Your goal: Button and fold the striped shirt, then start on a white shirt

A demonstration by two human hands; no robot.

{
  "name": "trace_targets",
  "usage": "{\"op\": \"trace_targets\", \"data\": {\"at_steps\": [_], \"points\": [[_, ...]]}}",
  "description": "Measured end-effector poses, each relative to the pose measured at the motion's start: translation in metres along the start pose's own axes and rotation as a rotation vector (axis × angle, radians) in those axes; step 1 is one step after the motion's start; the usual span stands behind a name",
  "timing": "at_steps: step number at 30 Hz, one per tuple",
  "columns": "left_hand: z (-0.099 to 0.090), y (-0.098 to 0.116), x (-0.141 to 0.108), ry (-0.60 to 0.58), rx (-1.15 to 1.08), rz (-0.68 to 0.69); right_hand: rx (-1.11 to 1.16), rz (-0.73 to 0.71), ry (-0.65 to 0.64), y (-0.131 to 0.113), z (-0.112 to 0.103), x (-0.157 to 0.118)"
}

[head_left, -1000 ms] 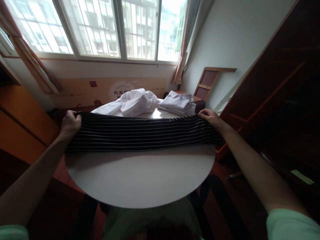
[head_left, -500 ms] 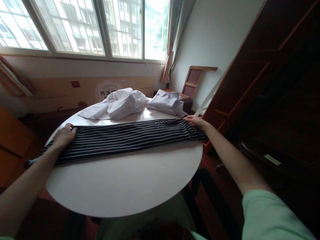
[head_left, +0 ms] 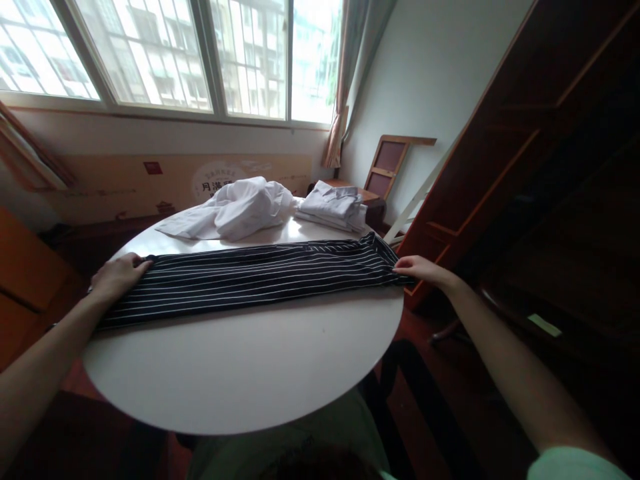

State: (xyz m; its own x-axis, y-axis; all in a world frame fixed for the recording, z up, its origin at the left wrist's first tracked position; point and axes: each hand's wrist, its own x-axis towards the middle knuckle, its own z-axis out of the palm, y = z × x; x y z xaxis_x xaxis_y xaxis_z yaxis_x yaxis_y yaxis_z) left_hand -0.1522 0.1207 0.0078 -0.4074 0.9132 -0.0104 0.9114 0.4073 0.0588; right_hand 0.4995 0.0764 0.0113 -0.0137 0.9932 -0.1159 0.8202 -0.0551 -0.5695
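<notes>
Black trousers with white stripes (head_left: 260, 275) lie lengthwise across the round white table (head_left: 240, 373), folded into a long strip. Their right end, gathered and a little raised, hangs over the table's right edge. My left hand (head_left: 119, 275) pinches the upper edge near the left end, its thumb and fingers closed on the cloth. At the right end, my right hand (head_left: 419, 270) grips the fabric between thumb and fingertips. The far left tip of the trousers is hidden behind my left hand and forearm.
Behind the trousers lie a crumpled white garment (head_left: 245, 210) and a folded stack of pale clothes (head_left: 333, 205). A wooden chair (head_left: 385, 167) stands by the far wall, and a dark wooden door (head_left: 465, 173) leans in on the right.
My right hand has moved right and toward me along the trousers' end, from the upper corner to a lower grip. My left hand has shifted slightly left, still on the cloth.
</notes>
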Motion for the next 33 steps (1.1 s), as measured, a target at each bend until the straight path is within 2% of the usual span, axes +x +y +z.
{"op": "trace_targets", "data": {"at_steps": [2,4,6,8,10,12,15,16,18,22,26,29,33], "points": [[-0.001,0.004,-0.006,0.047,0.013,-0.006,-0.113,0.03,0.067,-0.012,-0.005,0.002],[-0.003,0.012,-0.011,0.206,0.068,0.043,-0.215,0.018,0.207,-0.034,-0.005,0.006],[-0.007,0.029,-0.022,0.408,0.118,0.142,-0.259,-0.08,0.328,-0.065,0.003,0.01],[-0.012,0.056,-0.04,0.498,0.071,0.297,-0.264,-0.239,0.408,-0.101,0.023,0.012],[-0.016,0.091,-0.068,0.499,-0.054,0.555,-0.262,-0.416,0.425,-0.139,0.052,0.012],[-0.016,0.13,-0.099,0.451,-0.178,0.809,-0.265,-0.553,0.402,-0.173,0.084,0.011],[-0.004,0.181,-0.133,0.345,-0.303,1.135,-0.279,-0.658,0.337,-0.205,0.127,0.015],[0.003,0.193,-0.138,0.324,-0.316,1.194,-0.285,-0.663,0.319,-0.21,0.138,0.019],[0.019,0.207,-0.136,0.299,-0.326,1.2,-0.294,-0.659,0.288,-0.213,0.153,0.027],[0.044,0.202,-0.113,0.177,-0.304,1.128,-0.243,-0.703,0.226,-0.205,0.166,0.039],[0.049,0.18,-0.093,0.082,-0.254,1.019,-0.127,-0.798,0.198,-0.199,0.167,0.039],[0.045,0.156,-0.075,0.045,-0.2,0.877,-0.17,-0.822,0.176,-0.195,0.166,0.039],[0.041,0.107,-0.044,0.054,-0.123,0.703,-0.301,-0.763,0.153,-0.179,0.159,0.044]]}}
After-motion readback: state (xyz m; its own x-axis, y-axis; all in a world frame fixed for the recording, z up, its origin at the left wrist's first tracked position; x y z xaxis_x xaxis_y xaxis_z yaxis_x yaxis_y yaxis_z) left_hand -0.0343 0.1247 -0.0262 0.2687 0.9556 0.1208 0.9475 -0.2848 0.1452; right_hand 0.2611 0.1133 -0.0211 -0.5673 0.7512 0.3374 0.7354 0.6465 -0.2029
